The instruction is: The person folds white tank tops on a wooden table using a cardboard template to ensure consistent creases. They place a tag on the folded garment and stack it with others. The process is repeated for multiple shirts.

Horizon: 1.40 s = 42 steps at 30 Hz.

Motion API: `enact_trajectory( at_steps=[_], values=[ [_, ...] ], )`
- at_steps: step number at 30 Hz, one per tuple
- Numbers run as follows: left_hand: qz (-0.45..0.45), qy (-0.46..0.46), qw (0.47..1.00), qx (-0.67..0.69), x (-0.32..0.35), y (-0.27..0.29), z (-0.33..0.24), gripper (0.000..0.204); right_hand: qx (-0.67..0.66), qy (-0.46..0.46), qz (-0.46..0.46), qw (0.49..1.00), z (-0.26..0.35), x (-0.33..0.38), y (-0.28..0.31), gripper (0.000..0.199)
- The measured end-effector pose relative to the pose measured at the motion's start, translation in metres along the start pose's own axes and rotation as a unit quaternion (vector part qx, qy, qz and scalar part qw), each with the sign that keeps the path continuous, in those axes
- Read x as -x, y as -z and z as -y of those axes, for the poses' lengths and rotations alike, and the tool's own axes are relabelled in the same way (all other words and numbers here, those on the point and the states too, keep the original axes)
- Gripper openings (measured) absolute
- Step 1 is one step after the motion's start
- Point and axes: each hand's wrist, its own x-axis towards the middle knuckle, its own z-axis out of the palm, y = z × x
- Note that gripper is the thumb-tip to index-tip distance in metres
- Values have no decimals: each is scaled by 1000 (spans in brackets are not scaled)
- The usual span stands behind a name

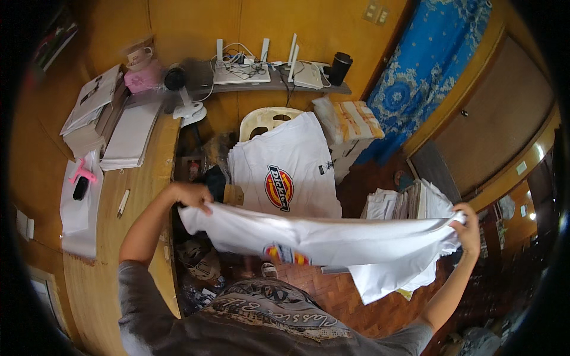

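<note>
holding a white shirt stretched wide between two hands

stretching a white t-shirt (332,240) out flat in the air, chest-high, above a wood parquet floor (356,302). the cloth runs almost the full width of the view, one long edge pulled taut, the rest sagging below it with a red-and-yellow printed patch showing on the underside near the middle. judged from this, the step in hand is the spread-out or shake-out of the garment; the move after it would call for an even pull on both ends so the taut edge stays straight, and care that the hanging part does not drag on the clutter below.

behind the shirt, a white plastic chair (267,118) carries a stack of like shirts (285,172), the top one face up with its round logo showing. a second pile of folded white cloth (404,204) sits to the right, near the floor. a wooden worktop (136,196) runs along the left, with papers on it.

left hand (193,194): closed, fingers curled over the shirt's left end, pinching the edge.

right hand (469,228): closed in a fist round the bunched right end, arm reaching out well to the side.
</note>
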Motion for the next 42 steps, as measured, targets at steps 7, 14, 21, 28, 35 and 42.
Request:
enact_trajectory(
  at_steps=[7, 14, 21, 28, 35, 42],
  values=[
    [-495, 26, 854, -158, -93, 102, -100, 16, 521, 23, -186, 833, -71, -52, 43, 12],
    [-469, 75, 847, -239, -158, -50, -35, 23, 461, -92, 49, 881, -178, 78, -144, 18],
    [-239, 44, 970, 16, -75, -95, -9, 22, 554, -260, 180, 770, -269, 116, -78, 24],
    [-472, -52, 879, 40, 104, -54, -97, 23, 275, -4, -263, 925, -98, -77, -49, 18],
    [-685, 171, 704, -81, 260, -96, -220, 21, 123, 262, -93, 953, -34, -241, -148, 22],
    [-753, 411, 514, -10, 321, -224, -331, 20, -91, 289, -157, 940, 108, -295, -244, 24]
  ],
)
